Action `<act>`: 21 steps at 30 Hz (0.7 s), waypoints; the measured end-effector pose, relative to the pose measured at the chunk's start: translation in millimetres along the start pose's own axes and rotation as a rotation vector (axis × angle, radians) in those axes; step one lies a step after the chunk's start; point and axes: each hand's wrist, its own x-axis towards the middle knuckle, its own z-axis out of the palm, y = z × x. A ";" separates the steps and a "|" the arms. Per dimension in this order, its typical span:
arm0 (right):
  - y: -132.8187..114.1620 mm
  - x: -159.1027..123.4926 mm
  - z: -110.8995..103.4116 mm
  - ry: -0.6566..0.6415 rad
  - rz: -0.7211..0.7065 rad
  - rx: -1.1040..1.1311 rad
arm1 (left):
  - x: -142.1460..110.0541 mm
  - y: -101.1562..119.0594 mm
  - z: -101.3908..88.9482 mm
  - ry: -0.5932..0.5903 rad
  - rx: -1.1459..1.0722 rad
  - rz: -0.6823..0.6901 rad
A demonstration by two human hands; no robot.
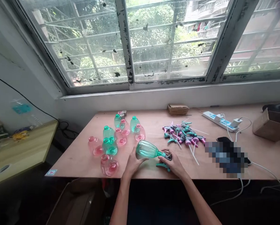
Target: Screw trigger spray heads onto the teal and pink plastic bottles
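My left hand (133,162) grips the body of a clear green plastic bottle (147,149) lying on its side above the wooden table (83,156). My right hand (174,162) is closed round a teal spray-trigger head (163,161) at the bottle's neck. Several empty pink and green bottles (114,142) lie in a cluster to the left. A pile of pink and teal trigger heads with dip tubes (183,134) lies just right of my hands.
A white power strip (216,120) with chargers and cables sits at the back right, a cardboard box (269,125) at the far right, a small brown packet (178,109) by the wall. A phone (224,139) lies near the pile. An open carton (76,203) stands below the table's front edge.
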 end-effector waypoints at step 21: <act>-0.4 -2.2 -0.1 -0.004 -0.012 0.018 | -5.0 -6.0 1.5 -0.030 0.040 0.138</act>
